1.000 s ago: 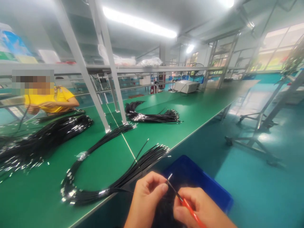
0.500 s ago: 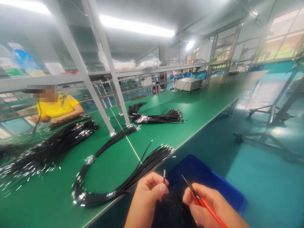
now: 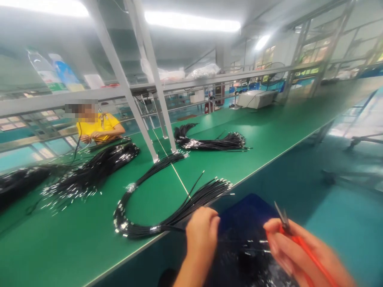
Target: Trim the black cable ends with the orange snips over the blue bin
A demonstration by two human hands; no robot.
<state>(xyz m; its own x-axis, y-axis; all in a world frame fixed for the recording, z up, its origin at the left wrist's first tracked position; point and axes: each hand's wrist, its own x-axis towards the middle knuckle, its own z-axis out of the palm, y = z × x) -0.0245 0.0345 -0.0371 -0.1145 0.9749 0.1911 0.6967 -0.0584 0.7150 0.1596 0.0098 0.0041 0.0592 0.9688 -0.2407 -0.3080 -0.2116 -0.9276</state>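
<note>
My left hand is at the table's front edge, turned with its back to me and its fingers curled. A black cable runs from the bundle into this closed hand; its tip is hidden. Beside it, bent in a U on the green table, lies the bundle of black cables with pale, shiny ends. My right hand is closed around red-handled scissors, their slim blades pointing up and slightly parted. Below both hands sits a dark blue bin with black, glossy material inside.
More black cable bundles lie on the green table, one farther back and a large pile at left. A person in yellow sits across. White posts carry a shelf; a white box stands beyond.
My left hand has turned over and its cable tip is now out of sight. My right hand with the scissors has moved right, away from the left. The view has swung left.
</note>
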